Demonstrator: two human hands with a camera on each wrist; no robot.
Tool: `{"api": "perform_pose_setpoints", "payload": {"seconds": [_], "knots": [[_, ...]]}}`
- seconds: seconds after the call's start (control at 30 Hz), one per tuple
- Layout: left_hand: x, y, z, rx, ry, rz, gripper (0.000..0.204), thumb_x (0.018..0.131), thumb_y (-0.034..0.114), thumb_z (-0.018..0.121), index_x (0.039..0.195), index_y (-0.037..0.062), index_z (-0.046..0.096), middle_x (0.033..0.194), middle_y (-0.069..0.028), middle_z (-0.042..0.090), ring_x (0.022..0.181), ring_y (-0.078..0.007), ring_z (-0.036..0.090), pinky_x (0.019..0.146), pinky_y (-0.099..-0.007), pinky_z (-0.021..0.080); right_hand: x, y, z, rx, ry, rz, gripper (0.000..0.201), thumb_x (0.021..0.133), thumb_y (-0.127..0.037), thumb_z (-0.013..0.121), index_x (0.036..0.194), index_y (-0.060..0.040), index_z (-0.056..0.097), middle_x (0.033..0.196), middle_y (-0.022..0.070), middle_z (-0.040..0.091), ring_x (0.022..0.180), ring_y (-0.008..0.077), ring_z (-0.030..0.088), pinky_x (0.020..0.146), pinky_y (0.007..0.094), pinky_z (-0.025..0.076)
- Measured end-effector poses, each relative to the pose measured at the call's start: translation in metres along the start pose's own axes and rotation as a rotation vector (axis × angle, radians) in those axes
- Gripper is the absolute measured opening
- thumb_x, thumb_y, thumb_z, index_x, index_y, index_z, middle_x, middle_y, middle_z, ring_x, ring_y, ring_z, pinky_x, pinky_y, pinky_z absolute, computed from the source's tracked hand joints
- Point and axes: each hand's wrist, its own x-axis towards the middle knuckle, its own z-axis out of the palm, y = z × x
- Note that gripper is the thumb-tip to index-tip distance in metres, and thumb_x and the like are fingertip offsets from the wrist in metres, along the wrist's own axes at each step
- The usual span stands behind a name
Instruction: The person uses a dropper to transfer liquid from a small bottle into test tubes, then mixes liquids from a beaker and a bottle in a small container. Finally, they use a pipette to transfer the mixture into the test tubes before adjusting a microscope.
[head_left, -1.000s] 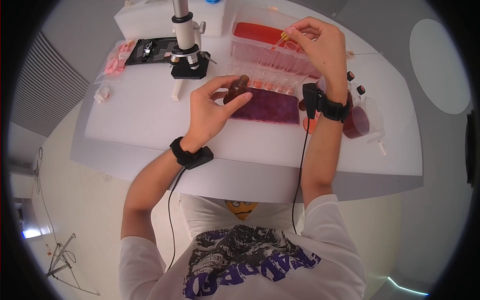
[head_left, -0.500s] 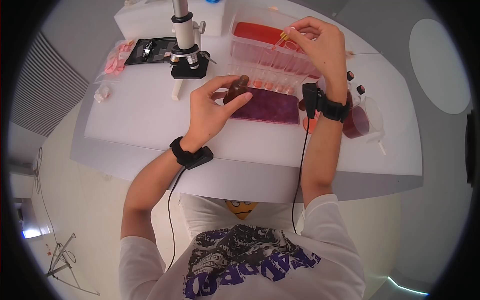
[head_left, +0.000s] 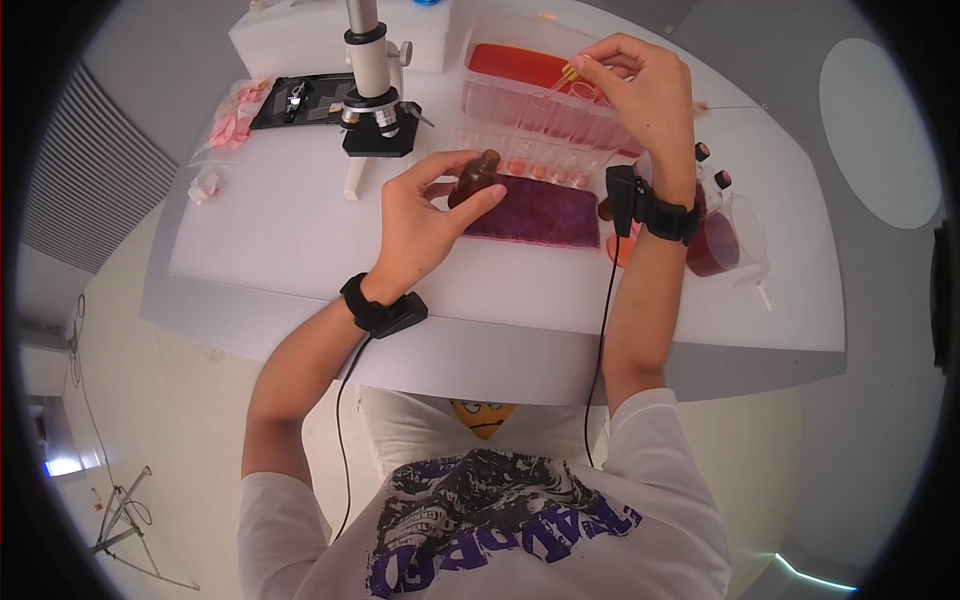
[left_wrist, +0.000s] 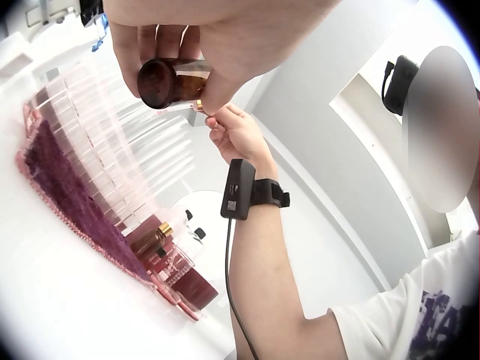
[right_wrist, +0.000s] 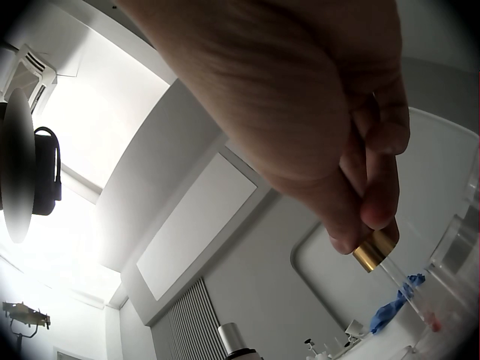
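Observation:
My left hand [head_left: 418, 215] grips a brown glass dropper bottle [head_left: 474, 181] over the near left part of a dark purple cloth [head_left: 545, 217]. The left wrist view shows the bottle's round base [left_wrist: 157, 83], with fingers behind it and the thumb in front. Further right and back, my right hand [head_left: 645, 95] pinches a glass dropper by its gold collar [right_wrist: 375, 250]. The dropper's glass tube slants down over clear test tubes [head_left: 555, 125], and a little red shows at its tip [right_wrist: 435, 324] in the right wrist view. Its bulb is hidden by the fingers.
Behind the tubes stands a clear bin of red liquid [head_left: 520, 65]. A microscope [head_left: 375, 100] and a black tray [head_left: 305, 100] are at the back left. Right of the cloth are a beaker of dark red liquid [head_left: 712, 248], black-capped bottles and a second brown bottle [left_wrist: 150, 238].

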Motion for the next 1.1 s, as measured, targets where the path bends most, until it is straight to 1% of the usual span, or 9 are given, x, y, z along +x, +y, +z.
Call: {"api": "perform_pose_setpoints", "payload": {"seconds": [0.1, 0.27, 0.5, 0.77, 1.0, 1.1], "knots": [[0.0002, -0.0014, 0.0002, -0.003, 0.002, 0.006, 0.046, 0.093, 0.020, 0.094, 0.131, -0.0010, 0.079, 0.113, -0.0069, 0.081, 0.098, -0.0133, 0.072, 0.103, -0.0386, 0.062, -0.0001, 0.0004, 0.0005, -0.002, 0.008, -0.009, 0.019, 0.093, -0.023, 0.084, 0.096, -0.0049, 0.084, 0.087, 0.0064, 0.085, 0.085, 0.0191, 0.081, 0.079, 0.0324, 0.061], [0.0002, -0.0015, 0.0000, -0.008, -0.001, 0.003, 0.047, 0.093, 0.021, 0.094, 0.131, -0.0012, 0.079, 0.113, -0.0070, 0.081, 0.098, -0.0134, 0.072, 0.104, -0.0388, 0.062, 0.0000, -0.0013, 0.0012, -0.021, 0.023, 0.033, 0.022, 0.092, -0.025, 0.085, 0.098, -0.0046, 0.084, 0.089, 0.0066, 0.085, 0.088, 0.0201, 0.082, 0.082, 0.0338, 0.061], [0.0001, -0.0010, 0.0001, -0.006, -0.001, 0.002, 0.047, 0.094, 0.022, 0.094, 0.132, -0.0013, 0.078, 0.115, -0.0074, 0.081, 0.100, -0.0144, 0.073, 0.105, -0.0394, 0.061, -0.0001, -0.0016, 0.0006, -0.022, 0.017, 0.014, 0.023, 0.092, -0.026, 0.085, 0.099, -0.0041, 0.084, 0.089, 0.0066, 0.085, 0.088, 0.0206, 0.082, 0.082, 0.0339, 0.061], [-0.0001, -0.0007, -0.0005, -0.006, -0.006, -0.006, 0.047, 0.094, 0.021, 0.093, 0.132, -0.0004, 0.078, 0.117, -0.0075, 0.081, 0.103, -0.0150, 0.074, 0.105, -0.0400, 0.061, 0.0001, -0.0007, 0.0016, -0.022, 0.021, 0.008, 0.020, 0.093, -0.025, 0.084, 0.096, -0.0045, 0.084, 0.087, 0.0054, 0.085, 0.084, 0.0175, 0.081, 0.076, 0.0322, 0.060], [0.0000, -0.0006, -0.0006, 0.004, -0.003, -0.003, 0.047, 0.093, 0.022, 0.094, 0.132, -0.0001, 0.079, 0.116, -0.0075, 0.081, 0.103, -0.0153, 0.075, 0.105, -0.0410, 0.061, 0.0008, 0.0009, 0.0018, -0.032, 0.008, 0.004, 0.020, 0.093, -0.024, 0.084, 0.097, -0.0052, 0.084, 0.085, 0.0047, 0.085, 0.084, 0.0173, 0.081, 0.075, 0.0319, 0.060], [-0.0001, -0.0013, -0.0008, 0.006, 0.003, -0.002, 0.047, 0.093, 0.022, 0.094, 0.132, 0.0001, 0.079, 0.116, -0.0074, 0.081, 0.103, -0.0154, 0.075, 0.105, -0.0409, 0.061, 0.0003, 0.0024, 0.0018, -0.019, 0.003, 0.003, 0.019, 0.093, -0.024, 0.084, 0.097, -0.0055, 0.084, 0.088, 0.0050, 0.086, 0.084, 0.0173, 0.081, 0.074, 0.0314, 0.060]]}}
